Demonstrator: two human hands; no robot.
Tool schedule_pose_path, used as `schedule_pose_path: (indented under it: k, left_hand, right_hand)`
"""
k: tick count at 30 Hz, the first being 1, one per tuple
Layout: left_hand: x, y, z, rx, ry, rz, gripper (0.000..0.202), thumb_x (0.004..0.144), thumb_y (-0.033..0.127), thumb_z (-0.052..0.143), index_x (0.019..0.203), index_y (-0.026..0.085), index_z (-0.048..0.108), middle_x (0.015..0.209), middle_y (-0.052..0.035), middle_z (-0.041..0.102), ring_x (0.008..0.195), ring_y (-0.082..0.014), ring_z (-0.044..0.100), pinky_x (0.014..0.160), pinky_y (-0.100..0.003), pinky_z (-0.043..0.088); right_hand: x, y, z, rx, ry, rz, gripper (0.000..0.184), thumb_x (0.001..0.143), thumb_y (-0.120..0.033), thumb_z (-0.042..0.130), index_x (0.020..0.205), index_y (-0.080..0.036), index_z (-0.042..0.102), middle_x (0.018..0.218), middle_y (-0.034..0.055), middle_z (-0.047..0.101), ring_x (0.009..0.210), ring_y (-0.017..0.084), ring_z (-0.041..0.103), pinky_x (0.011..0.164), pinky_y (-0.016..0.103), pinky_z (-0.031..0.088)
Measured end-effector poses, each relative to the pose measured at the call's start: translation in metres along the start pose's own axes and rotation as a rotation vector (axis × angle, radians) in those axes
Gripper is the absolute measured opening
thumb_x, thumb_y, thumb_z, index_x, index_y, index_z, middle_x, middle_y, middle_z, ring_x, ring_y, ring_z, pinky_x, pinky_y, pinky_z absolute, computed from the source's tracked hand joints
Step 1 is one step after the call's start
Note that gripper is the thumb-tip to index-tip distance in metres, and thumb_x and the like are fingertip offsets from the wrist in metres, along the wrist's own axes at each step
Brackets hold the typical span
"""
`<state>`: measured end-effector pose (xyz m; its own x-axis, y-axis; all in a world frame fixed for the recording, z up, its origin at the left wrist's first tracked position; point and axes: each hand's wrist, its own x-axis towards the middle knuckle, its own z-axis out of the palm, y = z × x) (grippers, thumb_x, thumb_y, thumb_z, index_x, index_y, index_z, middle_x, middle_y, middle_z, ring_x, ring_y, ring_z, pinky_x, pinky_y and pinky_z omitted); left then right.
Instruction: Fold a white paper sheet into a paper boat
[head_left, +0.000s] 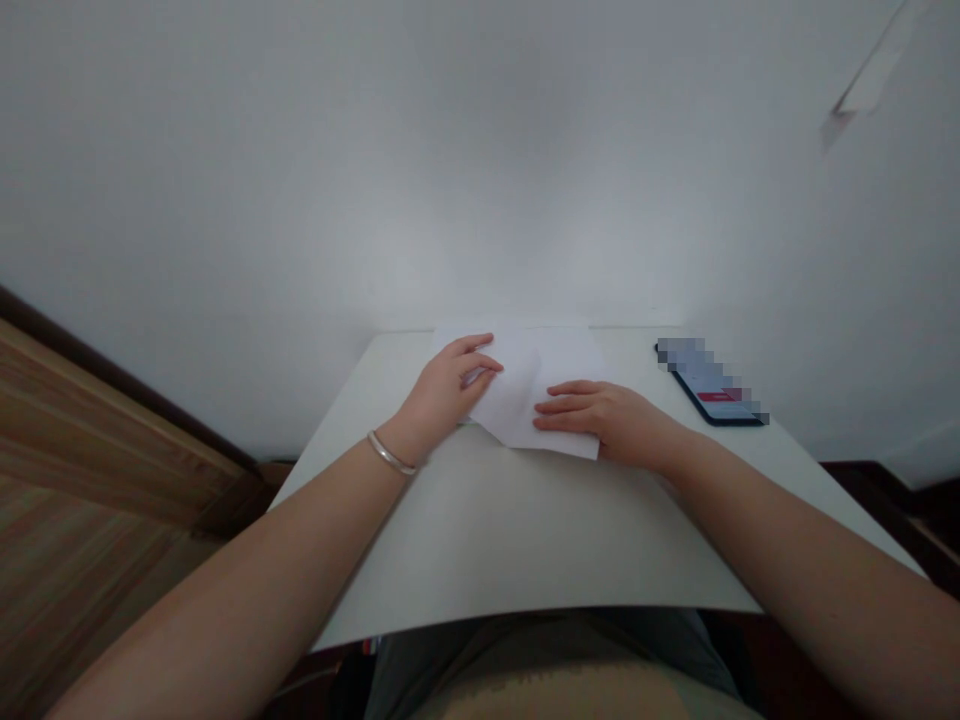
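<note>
A white sheet of paper [517,395] lies on the white table, partly folded or bent, with its near edge angled. My left hand [454,385], with a silver bangle at the wrist, is at the paper's left side. Its thumb and index finger come together in a pinch on the paper, while another finger stretches out above. On the right part of the sheet, my right hand [611,415] rests palm down, fingers stretched out and pointing left. The fingers of both hands cover parts of the sheet.
A phone [712,385] with its screen lit lies on the table [525,550] to the right. Behind the table rises a pale wall [510,150]. Wooden furniture [97,470] stands at the left. The table's near edge is close to my lap.
</note>
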<state>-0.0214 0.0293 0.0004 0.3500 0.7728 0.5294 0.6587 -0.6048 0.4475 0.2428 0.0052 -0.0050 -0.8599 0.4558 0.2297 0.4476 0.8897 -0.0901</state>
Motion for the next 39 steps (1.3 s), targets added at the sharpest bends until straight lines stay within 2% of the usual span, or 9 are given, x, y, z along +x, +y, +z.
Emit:
schedule_pose_path:
  k: [3, 6, 11, 14, 21, 29, 34, 36, 39]
  left_hand:
    - [-0.002, 0.003, -0.001, 0.165, -0.003, 0.138, 0.020, 0.088, 0.025, 0.054, 0.091, 0.020, 0.073, 0.131, -0.0081, 0.058, 0.121, -0.0235, 0.051, 0.104, -0.043, 0.039]
    - [-0.005, 0.006, -0.003, 0.321, -0.024, 0.269, 0.015, 0.086, 0.029, 0.060, 0.088, 0.025, 0.073, 0.126, -0.0031, 0.062, 0.125, -0.0278, 0.046, 0.104, -0.050, 0.035]
    - [-0.007, 0.013, -0.011, 0.459, -0.081, 0.430, 0.014, 0.086, 0.031, 0.059, 0.088, 0.028, 0.072, 0.118, 0.0017, 0.067, 0.127, -0.0309, 0.044, 0.105, -0.056, 0.027]
    - [-0.007, 0.016, -0.013, 0.511, -0.073, 0.521, 0.013, 0.086, 0.027, 0.058, 0.088, 0.027, 0.071, 0.116, 0.0024, 0.067, 0.127, -0.0288, 0.045, 0.107, -0.054, 0.026]
    - [-0.005, 0.022, -0.008, 0.510, -0.241, 0.782, 0.014, 0.087, 0.031, 0.060, 0.078, 0.025, 0.068, 0.098, 0.0049, 0.071, 0.106, -0.0206, 0.056, 0.099, -0.042, 0.036]
    - [-0.010, 0.032, -0.007, 0.594, -0.356, 0.737, 0.013, 0.083, 0.029, 0.065, 0.071, 0.024, 0.066, 0.087, 0.0005, 0.069, 0.109, -0.0231, 0.051, 0.107, -0.044, 0.030]
    - [-0.011, 0.030, -0.003, 0.510, -0.357, 0.708, 0.017, 0.087, 0.021, 0.059, 0.072, 0.025, 0.066, 0.087, 0.0002, 0.069, 0.106, -0.0196, 0.053, 0.105, -0.041, 0.032]
    - [-0.012, 0.029, -0.002, 0.530, -0.353, 0.722, 0.015, 0.088, 0.021, 0.058, 0.077, 0.025, 0.067, 0.088, 0.0006, 0.069, 0.105, -0.0196, 0.053, 0.105, -0.040, 0.031]
    - [-0.012, 0.028, 0.001, 0.524, -0.340, 0.725, 0.015, 0.090, 0.021, 0.056, 0.081, 0.024, 0.068, 0.087, 0.0010, 0.070, 0.104, -0.0190, 0.054, 0.104, -0.039, 0.031]
  right_hand:
    - [-0.001, 0.004, 0.001, 0.009, -0.014, 0.053, 0.065, 0.068, 0.001, 0.051, 0.126, -0.027, 0.061, 0.128, -0.0012, 0.062, 0.126, 0.022, 0.049, 0.105, 0.039, 0.041]
    - [-0.001, 0.003, 0.000, 0.039, -0.060, 0.116, 0.066, 0.066, 0.003, 0.050, 0.122, -0.029, 0.064, 0.124, -0.0025, 0.065, 0.120, 0.020, 0.055, 0.103, 0.035, 0.042]
    - [-0.001, 0.000, -0.001, 0.099, -0.081, 0.135, 0.055, 0.070, -0.007, 0.058, 0.119, -0.030, 0.066, 0.123, -0.0006, 0.065, 0.115, 0.020, 0.058, 0.101, 0.035, 0.044]
    - [-0.001, 0.004, 0.001, 0.159, -0.049, 0.136, 0.048, 0.072, -0.011, 0.061, 0.116, -0.028, 0.068, 0.122, 0.0013, 0.066, 0.114, 0.020, 0.059, 0.101, 0.036, 0.044]
    - [0.000, 0.017, 0.004, 0.344, -0.017, 0.189, 0.036, 0.068, -0.013, 0.067, 0.101, -0.024, 0.075, 0.114, 0.0051, 0.070, 0.108, 0.021, 0.062, 0.100, 0.034, 0.045]
    - [0.000, 0.020, -0.001, 0.413, -0.067, 0.192, 0.015, 0.075, -0.024, 0.068, 0.087, -0.026, 0.077, 0.116, 0.0029, 0.068, 0.110, 0.020, 0.060, 0.099, 0.034, 0.044]
    - [0.001, 0.015, -0.008, 0.429, -0.025, 0.375, 0.021, 0.082, -0.036, 0.060, 0.091, -0.024, 0.074, 0.093, 0.0028, 0.073, 0.084, 0.018, 0.064, 0.077, 0.030, 0.048]
    - [0.002, 0.013, -0.008, 0.381, -0.019, 0.488, 0.025, 0.084, -0.039, 0.055, 0.083, -0.021, 0.072, 0.077, 0.0015, 0.070, 0.069, 0.016, 0.059, 0.064, 0.028, 0.044]
    - [0.004, 0.013, -0.006, 0.301, -0.016, 0.594, 0.034, 0.085, -0.043, 0.050, 0.064, -0.019, 0.060, 0.057, -0.0020, 0.056, 0.055, 0.013, 0.046, 0.053, 0.027, 0.032]
